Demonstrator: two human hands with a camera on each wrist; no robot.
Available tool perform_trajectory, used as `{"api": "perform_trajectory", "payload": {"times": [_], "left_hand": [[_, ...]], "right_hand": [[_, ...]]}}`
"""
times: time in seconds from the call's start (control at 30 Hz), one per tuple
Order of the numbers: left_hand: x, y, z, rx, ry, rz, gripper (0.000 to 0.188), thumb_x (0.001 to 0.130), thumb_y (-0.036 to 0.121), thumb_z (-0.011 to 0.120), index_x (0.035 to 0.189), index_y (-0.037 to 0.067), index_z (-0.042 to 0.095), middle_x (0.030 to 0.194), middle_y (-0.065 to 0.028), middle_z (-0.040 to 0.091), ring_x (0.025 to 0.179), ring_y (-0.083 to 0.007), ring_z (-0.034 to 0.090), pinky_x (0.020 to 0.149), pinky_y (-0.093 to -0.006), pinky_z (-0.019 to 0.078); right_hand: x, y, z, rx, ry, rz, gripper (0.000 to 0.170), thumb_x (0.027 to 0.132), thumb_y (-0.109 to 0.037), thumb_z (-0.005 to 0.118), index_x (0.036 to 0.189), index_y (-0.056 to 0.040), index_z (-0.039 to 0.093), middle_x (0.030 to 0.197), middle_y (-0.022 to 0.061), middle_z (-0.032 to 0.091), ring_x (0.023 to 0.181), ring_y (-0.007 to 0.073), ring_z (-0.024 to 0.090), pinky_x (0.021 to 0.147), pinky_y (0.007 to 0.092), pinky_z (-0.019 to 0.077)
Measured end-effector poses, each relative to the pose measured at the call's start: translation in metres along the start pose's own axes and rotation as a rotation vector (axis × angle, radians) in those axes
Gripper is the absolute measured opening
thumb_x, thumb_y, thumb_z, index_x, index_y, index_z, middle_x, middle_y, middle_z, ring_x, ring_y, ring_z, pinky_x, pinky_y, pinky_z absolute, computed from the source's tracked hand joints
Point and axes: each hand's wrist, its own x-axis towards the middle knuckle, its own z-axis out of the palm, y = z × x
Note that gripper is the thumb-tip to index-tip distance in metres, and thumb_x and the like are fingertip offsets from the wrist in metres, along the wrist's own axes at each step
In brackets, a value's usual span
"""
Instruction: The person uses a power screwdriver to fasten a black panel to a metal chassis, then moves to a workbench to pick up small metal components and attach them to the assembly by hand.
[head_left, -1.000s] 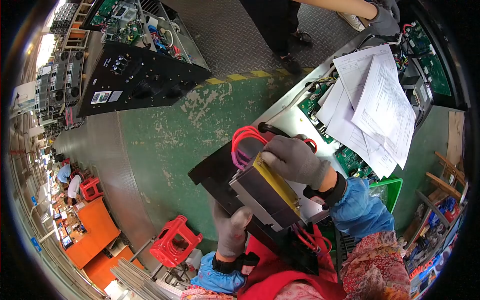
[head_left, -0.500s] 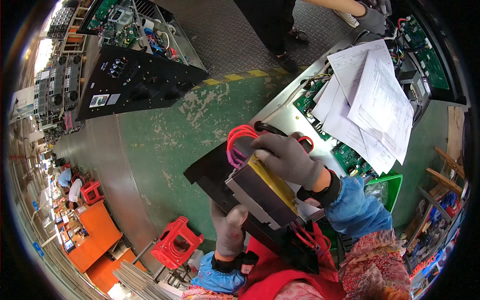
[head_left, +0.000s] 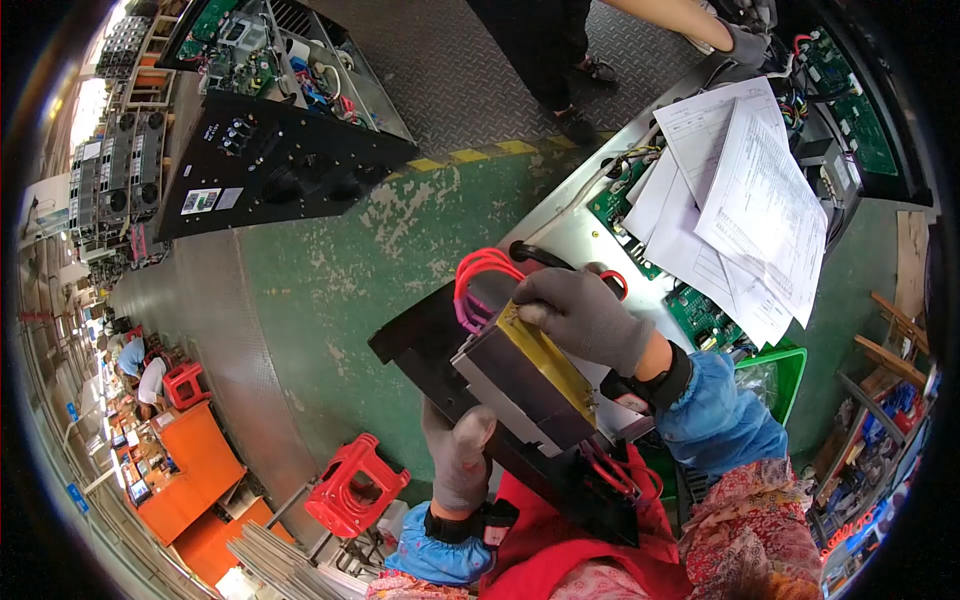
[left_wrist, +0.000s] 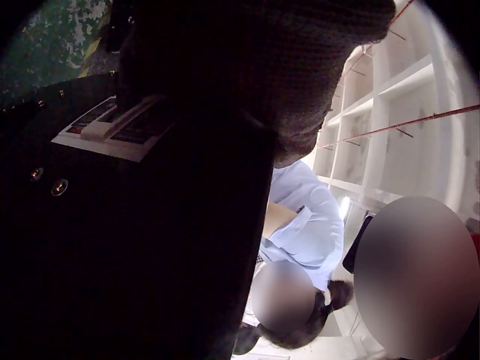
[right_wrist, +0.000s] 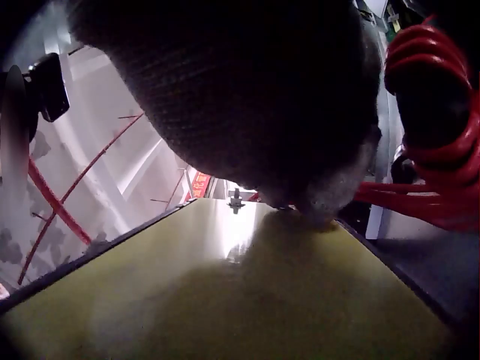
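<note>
A dark rectangular block (head_left: 530, 385) with a yellow face (head_left: 548, 360) rests tilted on a black metal panel (head_left: 420, 340). Thumb and fingers of my gloved right hand (head_left: 590, 322) grip the block's upper end, near looped red wires (head_left: 485, 265). My gloved left hand (head_left: 460, 462) holds the panel's near-left edge, thumb on top and fingers hidden beneath. Labelled black metal (left_wrist: 112, 217) lies beside the dark left glove (left_wrist: 240, 75) in the left wrist view. In the right wrist view, the right glove (right_wrist: 247, 97) touches the far end of the yellow face (right_wrist: 225, 300).
An opened chassis (head_left: 570, 225) with circuit boards and loose papers (head_left: 755, 210) stands at upper right. Behind it is another person's gloved hand (head_left: 745, 45). A green crate (head_left: 790, 385) sits right, a red stool (head_left: 355, 485) lower left, a black unit (head_left: 280, 170) upper left.
The block and panel have shifted slightly left in the head view. My right fingers have moved a little along the block's upper end; my left hand keeps its hold.
</note>
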Motion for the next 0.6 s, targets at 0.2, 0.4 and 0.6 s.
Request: {"api": "perform_trajectory", "payload": {"times": [0.2,0.4,0.6], "left_hand": [[-0.001,-0.001,0.002,-0.035,-0.036,0.045,0.054,0.075,0.011,0.061,0.128,0.002,0.053,0.107,-0.0052,0.062,0.091,-0.0164,0.062,0.079,-0.0295,0.0512],[0.006,-0.018,-0.019,-0.002,-0.194,0.158,0.042,0.097,0.018,0.061,0.135,0.013,0.044,0.096,-0.0034,0.058,0.082,-0.0184,0.065,0.073,-0.037,0.0596],[0.003,-0.007,-0.009,-0.019,-0.126,0.084,0.041,0.09,0.013,0.063,0.129,0.008,0.049,0.091,-0.0026,0.059,0.074,-0.0159,0.063,0.065,-0.033,0.0563]], "right_hand": [[-0.002,0.005,-0.001,0.02,-0.025,-0.014,0.021,0.089,-0.013,0.064,0.109,-0.0055,0.066,0.103,0.0151,0.068,0.103,0.0347,0.065,0.09,0.0444,0.0517],[0.0,0.009,-0.002,0.027,-0.049,-0.025,0.02,0.092,-0.018,0.062,0.107,-0.0041,0.065,0.101,0.015,0.067,0.1,0.0354,0.065,0.089,0.0446,0.0517],[-0.001,0.006,-0.002,-0.054,-0.032,-0.046,0.021,0.094,-0.022,0.059,0.103,-0.0039,0.065,0.099,0.0159,0.067,0.097,0.0359,0.065,0.087,0.0455,0.0519]]}}
